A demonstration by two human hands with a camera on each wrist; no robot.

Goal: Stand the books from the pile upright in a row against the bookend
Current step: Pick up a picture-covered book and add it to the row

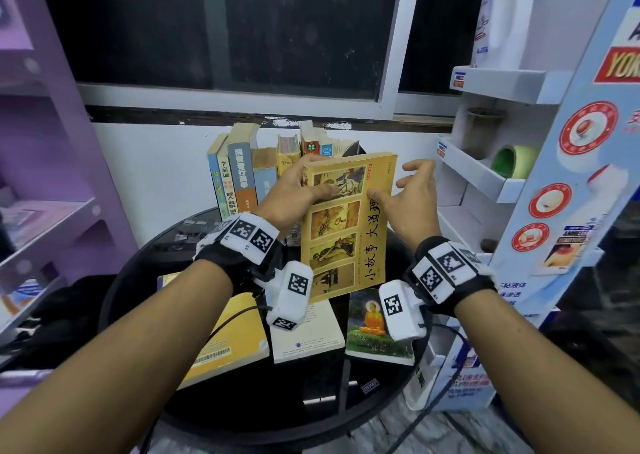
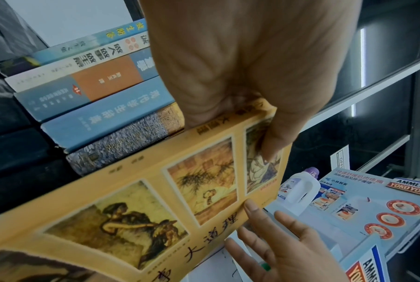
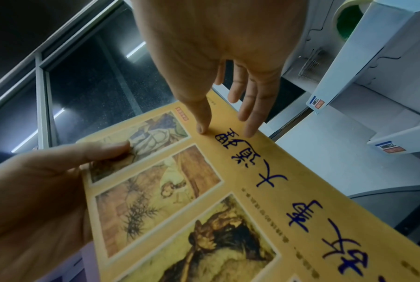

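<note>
A yellow book (image 1: 346,228) with painted panels and dark calligraphy on its cover is held upright above the black round table (image 1: 138,280). My left hand (image 1: 304,183) grips its spine side near the top, thumb (image 2: 271,141) on the cover. My right hand (image 1: 398,185) is open: the thumb tip (image 3: 201,129) touches the cover and straight fingers (image 3: 249,126) reach past the fore edge. Several books (image 1: 242,173) stand in a row behind. Three books lie flat in front: a yellow one (image 1: 232,346), a white one (image 1: 311,336) and a Buddha-cover one (image 1: 377,329). I cannot make out the bookend.
A purple shelf unit (image 1: 52,176) stands close on the left. On the right a white display rack (image 1: 485,183) holds a green tape roll (image 1: 512,161) and a white jug (image 1: 502,20). A dark window (image 1: 225,27) and white wall are behind the row.
</note>
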